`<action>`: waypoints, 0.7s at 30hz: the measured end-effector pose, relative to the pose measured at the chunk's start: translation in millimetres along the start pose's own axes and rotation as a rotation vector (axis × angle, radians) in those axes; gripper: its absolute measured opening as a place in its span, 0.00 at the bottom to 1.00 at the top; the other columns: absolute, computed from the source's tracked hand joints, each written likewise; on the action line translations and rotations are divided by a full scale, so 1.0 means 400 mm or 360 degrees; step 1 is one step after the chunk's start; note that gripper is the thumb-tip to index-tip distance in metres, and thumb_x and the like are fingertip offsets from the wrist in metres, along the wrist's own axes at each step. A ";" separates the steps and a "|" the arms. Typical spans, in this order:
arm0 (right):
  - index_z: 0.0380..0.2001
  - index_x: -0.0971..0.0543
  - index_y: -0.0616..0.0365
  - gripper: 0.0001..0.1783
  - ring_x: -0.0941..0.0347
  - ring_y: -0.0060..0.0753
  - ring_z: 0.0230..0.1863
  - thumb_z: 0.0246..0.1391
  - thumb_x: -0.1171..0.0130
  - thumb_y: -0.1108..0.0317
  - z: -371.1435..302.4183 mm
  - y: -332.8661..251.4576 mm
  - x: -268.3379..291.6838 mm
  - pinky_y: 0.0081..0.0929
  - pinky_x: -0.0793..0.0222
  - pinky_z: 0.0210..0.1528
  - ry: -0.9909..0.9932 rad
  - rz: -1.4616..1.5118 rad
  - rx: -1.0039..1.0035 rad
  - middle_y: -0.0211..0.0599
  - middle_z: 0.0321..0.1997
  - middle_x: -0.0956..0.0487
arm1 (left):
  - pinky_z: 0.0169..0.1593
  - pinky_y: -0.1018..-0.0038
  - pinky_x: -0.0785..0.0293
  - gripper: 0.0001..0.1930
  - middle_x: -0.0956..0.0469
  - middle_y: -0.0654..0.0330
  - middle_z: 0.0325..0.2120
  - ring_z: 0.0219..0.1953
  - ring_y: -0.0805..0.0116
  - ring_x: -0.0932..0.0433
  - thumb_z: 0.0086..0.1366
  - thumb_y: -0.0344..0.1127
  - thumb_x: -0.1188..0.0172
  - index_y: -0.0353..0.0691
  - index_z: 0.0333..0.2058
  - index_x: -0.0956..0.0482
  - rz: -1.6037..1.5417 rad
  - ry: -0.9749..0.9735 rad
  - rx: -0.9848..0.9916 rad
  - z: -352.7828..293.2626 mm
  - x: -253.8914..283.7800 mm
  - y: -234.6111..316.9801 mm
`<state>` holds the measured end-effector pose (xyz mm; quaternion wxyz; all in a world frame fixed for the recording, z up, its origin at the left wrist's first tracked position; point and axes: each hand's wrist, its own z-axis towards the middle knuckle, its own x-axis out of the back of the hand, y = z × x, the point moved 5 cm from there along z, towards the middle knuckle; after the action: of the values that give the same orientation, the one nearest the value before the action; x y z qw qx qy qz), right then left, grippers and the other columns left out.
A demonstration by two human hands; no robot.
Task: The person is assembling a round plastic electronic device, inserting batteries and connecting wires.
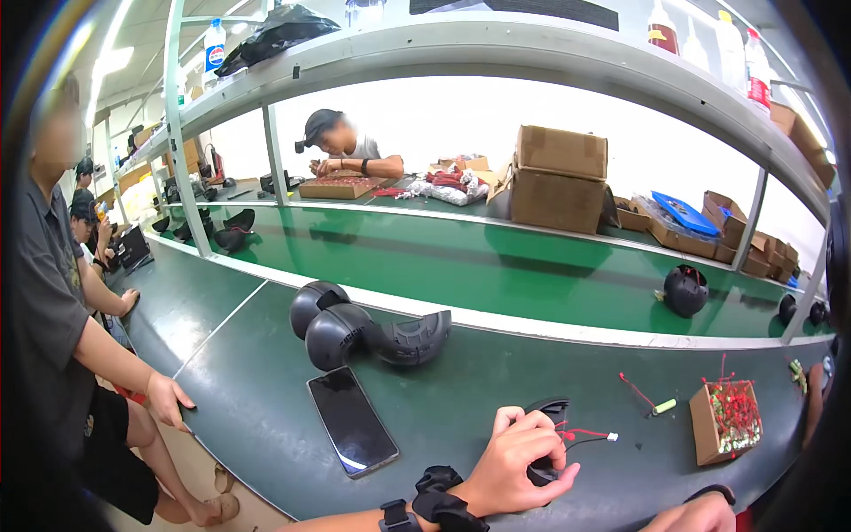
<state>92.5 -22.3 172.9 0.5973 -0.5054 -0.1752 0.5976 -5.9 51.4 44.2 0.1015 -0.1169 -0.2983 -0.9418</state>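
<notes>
My left hand (pixel 519 461) is closed around a curved black plastic shell (pixel 551 410) resting on the dark green worktable. Thin red and black wires with a small white connector (pixel 612 436) come out of the shell on its right side. At the lower edge, my right hand (pixel 696 514) shows only in part, and its fingers are hidden. Above it stands a small open cardboard box (pixel 703 430) full of green cylindrical battery cells with red wires. One loose green battery cell (pixel 664 407) with a red lead lies left of that box.
A dark-screened phone (pixel 353 421) lies left of my hand. Several black rounded shells (pixel 337 332) sit behind it. Beyond runs a green conveyor belt (pixel 425 262) carrying a black round shell (pixel 686 291). A metal shelf (pixel 399 49) spans overhead. One person (pixel 62 293) stands at left; another works across.
</notes>
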 end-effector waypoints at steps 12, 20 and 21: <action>0.29 0.27 0.61 0.03 0.29 0.33 0.34 0.49 0.45 0.76 0.041 -0.088 0.268 0.27 0.31 0.38 0.0386 -0.0680 0.0726 0.38 0.30 0.27 | 0.41 0.72 0.46 0.12 0.27 0.72 0.18 0.27 0.73 0.29 0.41 0.29 0.31 0.46 0.16 0.29 0.0043 0.0195 0.0117 -0.010 0.026 -0.009; 0.54 0.32 0.54 0.34 0.27 0.28 0.41 0.42 0.33 0.67 0.297 0.157 0.645 0.26 0.29 0.39 0.0163 -0.2217 -0.0124 0.35 0.55 0.29 | 0.39 0.69 0.45 0.13 0.32 0.71 0.16 0.28 0.71 0.30 0.46 0.31 0.33 0.45 0.16 0.32 0.0078 0.0231 0.0077 -0.018 0.004 0.046; 0.56 0.34 0.53 0.36 0.27 0.29 0.42 0.42 0.32 0.68 0.309 0.190 0.641 0.27 0.28 0.39 0.0057 -0.2299 -0.0071 0.35 0.58 0.32 | 0.39 0.69 0.45 0.13 0.32 0.71 0.16 0.28 0.71 0.30 0.47 0.31 0.33 0.45 0.16 0.33 0.0058 0.0241 0.0069 -0.021 0.002 0.047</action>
<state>8.7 237.8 62.7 0.8355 -0.2851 -0.4680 0.0414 -2.9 31.2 47.7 0.1433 -0.0484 -0.3080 -0.9393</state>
